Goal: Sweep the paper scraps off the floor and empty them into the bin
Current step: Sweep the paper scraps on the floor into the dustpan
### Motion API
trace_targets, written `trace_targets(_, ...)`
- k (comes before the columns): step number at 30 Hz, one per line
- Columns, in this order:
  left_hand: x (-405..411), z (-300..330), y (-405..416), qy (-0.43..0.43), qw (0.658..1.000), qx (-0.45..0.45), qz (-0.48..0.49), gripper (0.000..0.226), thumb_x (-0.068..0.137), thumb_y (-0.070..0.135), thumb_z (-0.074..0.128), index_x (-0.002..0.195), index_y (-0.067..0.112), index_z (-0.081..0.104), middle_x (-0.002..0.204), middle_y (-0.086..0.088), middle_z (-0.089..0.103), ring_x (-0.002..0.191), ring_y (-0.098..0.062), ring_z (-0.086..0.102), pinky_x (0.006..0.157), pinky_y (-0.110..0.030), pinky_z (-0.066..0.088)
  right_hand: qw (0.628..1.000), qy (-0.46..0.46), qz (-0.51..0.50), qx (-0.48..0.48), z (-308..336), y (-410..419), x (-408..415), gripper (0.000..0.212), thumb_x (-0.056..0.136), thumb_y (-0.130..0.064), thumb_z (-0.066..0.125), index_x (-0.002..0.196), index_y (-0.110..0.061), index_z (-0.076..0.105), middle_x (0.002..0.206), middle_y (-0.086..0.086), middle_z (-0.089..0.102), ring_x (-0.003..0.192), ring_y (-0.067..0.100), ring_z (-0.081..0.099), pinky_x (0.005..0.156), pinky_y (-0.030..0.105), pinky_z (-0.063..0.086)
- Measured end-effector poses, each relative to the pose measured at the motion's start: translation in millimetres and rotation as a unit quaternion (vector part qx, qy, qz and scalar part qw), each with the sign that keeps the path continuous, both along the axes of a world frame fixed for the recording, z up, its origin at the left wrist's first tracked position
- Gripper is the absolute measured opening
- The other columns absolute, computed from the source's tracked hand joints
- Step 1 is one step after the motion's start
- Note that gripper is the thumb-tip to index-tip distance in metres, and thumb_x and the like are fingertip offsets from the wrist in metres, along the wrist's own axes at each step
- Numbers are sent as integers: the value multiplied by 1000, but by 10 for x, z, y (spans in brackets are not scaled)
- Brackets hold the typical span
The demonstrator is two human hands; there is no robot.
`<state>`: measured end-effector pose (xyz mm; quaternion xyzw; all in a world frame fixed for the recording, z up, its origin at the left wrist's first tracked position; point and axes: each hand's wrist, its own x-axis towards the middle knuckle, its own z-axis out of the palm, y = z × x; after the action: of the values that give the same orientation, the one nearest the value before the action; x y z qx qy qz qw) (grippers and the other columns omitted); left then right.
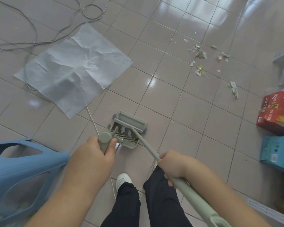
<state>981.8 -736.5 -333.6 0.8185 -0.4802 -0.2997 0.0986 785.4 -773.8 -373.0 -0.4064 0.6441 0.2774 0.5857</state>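
The left hand (pixel 95 149) has its grip clamped on the upright handle of a grey-green dustpan (pixel 121 136), which stands on the tiled floor (pixel 179 112) just ahead of the person's feet. The right hand (pixel 172 167) has its grip closed around the long handle of a matching broom (pixel 129 122), whose head rests at the mouth of the dustpan, touching it, with a few pale bits lying against the pan's comb teeth. The paper scraps (pixel 202 63) lie scattered on the floor well apart from the broom, ahead and to the right, in a loose trail running toward a red box (pixel 277 112). A teal box (pixel 277 153) sits just below the red one at the right edge. To the left, a large creased sheet (pixel 75 66) lies flat on the tiles, with grey cables (pixel 31 30) looping past and under it. A blue plastic stool (pixel 23 169) stands beside the left forearm.
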Motion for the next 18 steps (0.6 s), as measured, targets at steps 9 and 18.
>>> trace_targets(9,-266,90,-366,4,999,-28,-25,40,89,49,47,77,11,55,65,-5,56,68,-31,51,60,-33,36,1000,-2,-3,-28,215,-394,-335,40,93,-15,32,118,3,58,66,11,58,58,27,54,51,24,44)
trace_targets(18,-1012,54,-981,-9,994,-76,-73,40,89,48,49,67,15,48,61,0,52,55,-11,44,47,-27,28,988,-7,-133,-73,130,-794,-1134,29,93,-13,35,110,-4,56,62,8,55,31,16,49,42,16,41)
